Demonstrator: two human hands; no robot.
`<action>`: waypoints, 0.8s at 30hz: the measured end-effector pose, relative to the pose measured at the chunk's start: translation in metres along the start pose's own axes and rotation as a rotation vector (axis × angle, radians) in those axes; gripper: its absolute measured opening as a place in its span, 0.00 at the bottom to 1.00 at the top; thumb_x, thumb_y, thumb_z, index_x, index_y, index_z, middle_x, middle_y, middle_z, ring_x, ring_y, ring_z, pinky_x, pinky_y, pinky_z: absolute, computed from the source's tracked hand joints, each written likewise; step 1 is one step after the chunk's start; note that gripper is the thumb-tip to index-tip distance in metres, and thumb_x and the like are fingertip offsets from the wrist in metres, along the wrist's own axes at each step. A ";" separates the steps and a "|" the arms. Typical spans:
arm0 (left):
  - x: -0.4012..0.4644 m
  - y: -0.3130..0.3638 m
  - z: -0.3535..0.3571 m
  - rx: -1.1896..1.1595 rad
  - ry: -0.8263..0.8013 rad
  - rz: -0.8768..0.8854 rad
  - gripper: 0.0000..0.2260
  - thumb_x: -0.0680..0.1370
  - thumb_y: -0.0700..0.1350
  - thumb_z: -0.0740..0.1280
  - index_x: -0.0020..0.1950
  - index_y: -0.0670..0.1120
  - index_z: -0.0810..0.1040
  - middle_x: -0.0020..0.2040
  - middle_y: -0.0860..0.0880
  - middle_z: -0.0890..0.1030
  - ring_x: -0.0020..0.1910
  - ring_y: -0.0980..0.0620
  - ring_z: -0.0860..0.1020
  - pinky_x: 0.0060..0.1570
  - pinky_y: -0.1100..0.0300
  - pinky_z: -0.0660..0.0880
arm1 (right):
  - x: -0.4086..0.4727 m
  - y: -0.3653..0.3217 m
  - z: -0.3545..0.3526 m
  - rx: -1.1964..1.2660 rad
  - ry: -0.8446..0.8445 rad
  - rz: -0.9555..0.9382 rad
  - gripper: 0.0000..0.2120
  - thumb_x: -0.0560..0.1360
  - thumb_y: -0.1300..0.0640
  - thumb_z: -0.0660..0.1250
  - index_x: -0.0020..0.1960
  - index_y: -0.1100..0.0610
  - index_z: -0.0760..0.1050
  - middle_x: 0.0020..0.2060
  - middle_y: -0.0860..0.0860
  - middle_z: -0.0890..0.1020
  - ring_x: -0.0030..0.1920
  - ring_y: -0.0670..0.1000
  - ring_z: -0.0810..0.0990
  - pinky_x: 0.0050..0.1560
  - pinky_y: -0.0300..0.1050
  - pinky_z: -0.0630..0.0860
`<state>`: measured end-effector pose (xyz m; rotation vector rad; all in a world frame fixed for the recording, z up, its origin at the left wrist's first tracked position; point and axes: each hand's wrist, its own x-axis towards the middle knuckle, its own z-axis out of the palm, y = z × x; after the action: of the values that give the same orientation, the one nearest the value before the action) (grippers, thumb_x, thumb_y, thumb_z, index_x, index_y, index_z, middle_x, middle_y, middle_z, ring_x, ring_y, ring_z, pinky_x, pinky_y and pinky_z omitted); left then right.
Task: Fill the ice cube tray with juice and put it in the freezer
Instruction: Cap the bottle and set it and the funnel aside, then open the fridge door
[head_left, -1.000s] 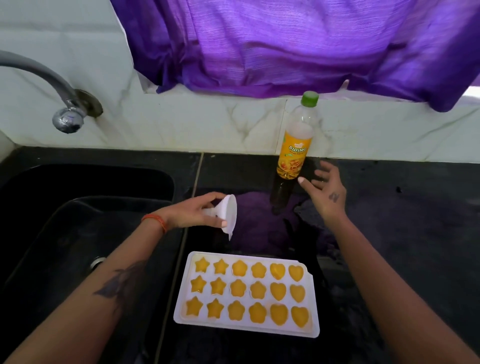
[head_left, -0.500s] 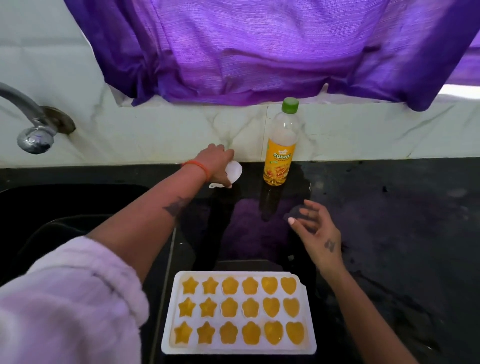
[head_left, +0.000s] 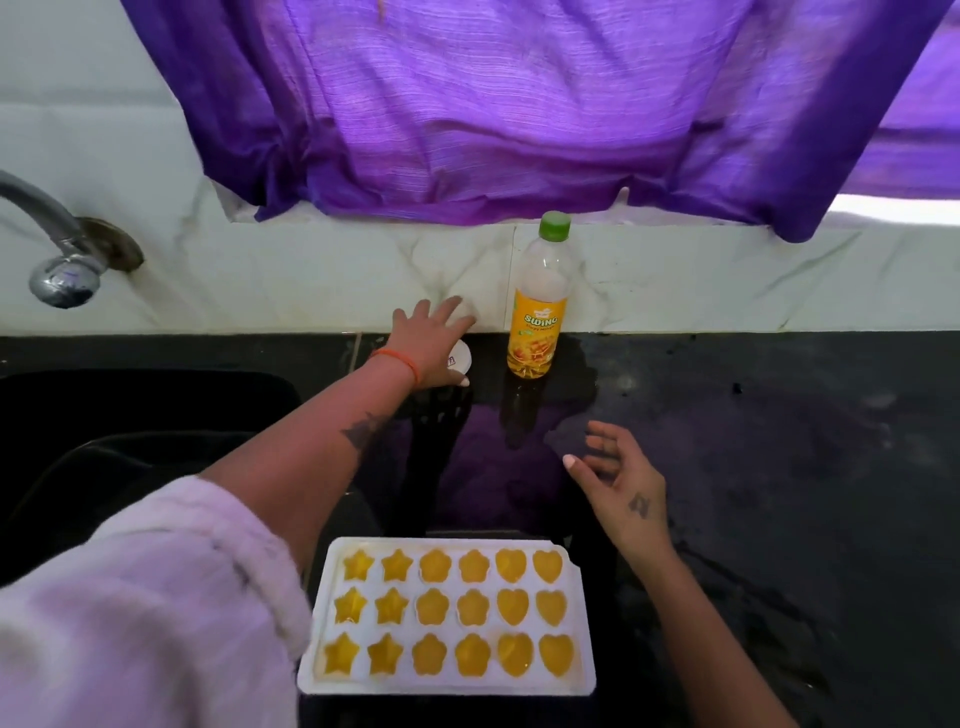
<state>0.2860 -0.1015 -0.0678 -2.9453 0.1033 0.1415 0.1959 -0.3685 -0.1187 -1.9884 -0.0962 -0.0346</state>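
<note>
The left hand (head_left: 428, 340) lies spread open over the funnel (head_left: 460, 358) at the bench's (head_left: 779, 441) back edge; the right hand (head_left: 626, 486) hovers open, empty, beyond the filled tray (head_left: 447, 686).

The left arm is stretched far forward, its hand (head_left: 426, 338) spread flat, fingers splayed, palm down. The right hand (head_left: 621, 480) is held lower and nearer, fingers loosely curled apart, nothing gripped.

Your left arm: fluffy pale pink sleeve (head_left: 130, 597) pushed up, dark tattoo (head_left: 363, 431) on forearm, orange thread bracelet (head_left: 397, 361) at wrist. Your right hand (head_left: 623, 488): small dark tattoo on back.
</note>
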 end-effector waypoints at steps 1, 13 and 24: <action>-0.012 0.001 -0.002 -0.033 0.034 -0.011 0.38 0.72 0.62 0.68 0.75 0.53 0.55 0.78 0.48 0.51 0.72 0.39 0.59 0.63 0.41 0.65 | -0.001 -0.003 -0.001 -0.056 -0.027 -0.017 0.21 0.71 0.54 0.72 0.63 0.52 0.72 0.55 0.49 0.77 0.55 0.50 0.79 0.47 0.30 0.75; -0.261 0.017 0.034 -0.389 0.079 -0.490 0.30 0.74 0.57 0.67 0.74 0.51 0.63 0.76 0.50 0.61 0.72 0.46 0.63 0.66 0.46 0.67 | -0.077 -0.049 0.024 -0.663 -0.673 -0.686 0.33 0.74 0.33 0.53 0.75 0.44 0.54 0.76 0.49 0.54 0.77 0.52 0.44 0.73 0.57 0.38; -0.537 0.070 0.085 -0.524 0.126 -1.124 0.33 0.74 0.60 0.66 0.75 0.53 0.59 0.76 0.51 0.59 0.73 0.47 0.62 0.69 0.49 0.65 | -0.212 -0.089 0.107 -0.615 -1.086 -1.018 0.35 0.71 0.29 0.49 0.75 0.38 0.47 0.77 0.47 0.49 0.76 0.50 0.39 0.74 0.55 0.39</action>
<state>-0.2605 -0.1213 -0.1095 -2.9505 -1.7345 -0.2134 -0.0247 -0.2460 -0.0953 -2.1016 -1.9592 0.4043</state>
